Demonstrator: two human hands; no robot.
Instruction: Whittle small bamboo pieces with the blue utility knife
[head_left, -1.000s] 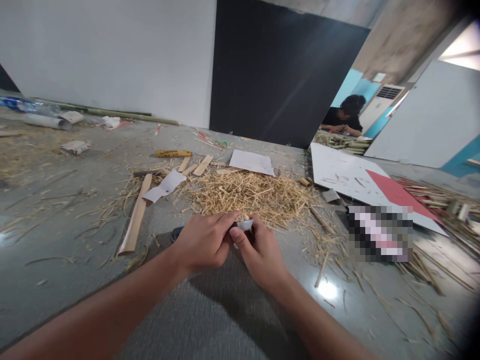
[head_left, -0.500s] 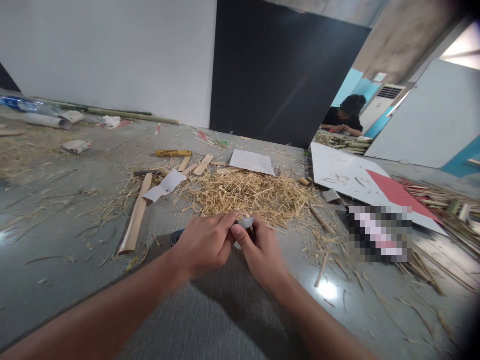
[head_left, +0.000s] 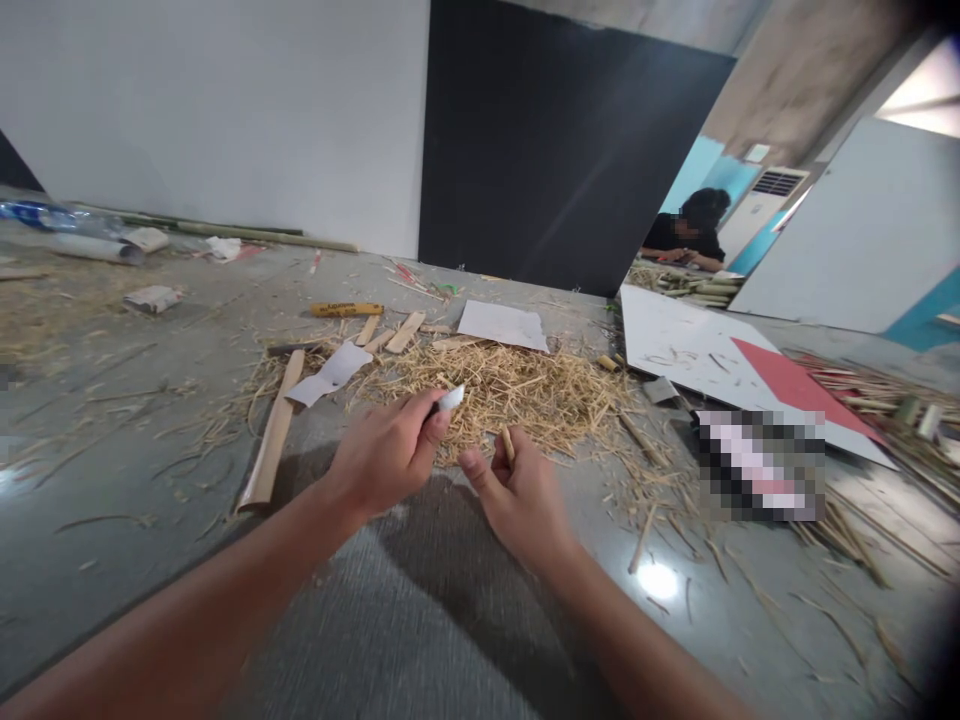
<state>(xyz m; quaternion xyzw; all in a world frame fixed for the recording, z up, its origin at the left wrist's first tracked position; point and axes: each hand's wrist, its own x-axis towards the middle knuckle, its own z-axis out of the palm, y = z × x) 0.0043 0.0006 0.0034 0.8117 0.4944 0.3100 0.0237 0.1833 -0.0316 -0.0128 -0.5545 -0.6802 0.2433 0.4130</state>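
My left hand (head_left: 382, 460) is closed around a knife, and its short metal blade (head_left: 450, 399) sticks out past the fingers toward the straw pile. My right hand (head_left: 521, 495) is closed on a small bamboo piece (head_left: 508, 443) held upright between thumb and fingers. The two hands are a little apart, both just in front of a heap of pale bamboo shavings (head_left: 517, 390) on the grey floor.
A long bamboo slat (head_left: 271, 435) lies to the left, with paper scraps (head_left: 330, 372), short slats and a yellow tool (head_left: 346, 309) behind it. A white and red board (head_left: 720, 365) lies at right. Another person (head_left: 686, 240) sits far off by bamboo sticks.
My hands were together over the small piece; now the left hand has pulled the knife up and to the left, away from the right hand, exposing the blade.
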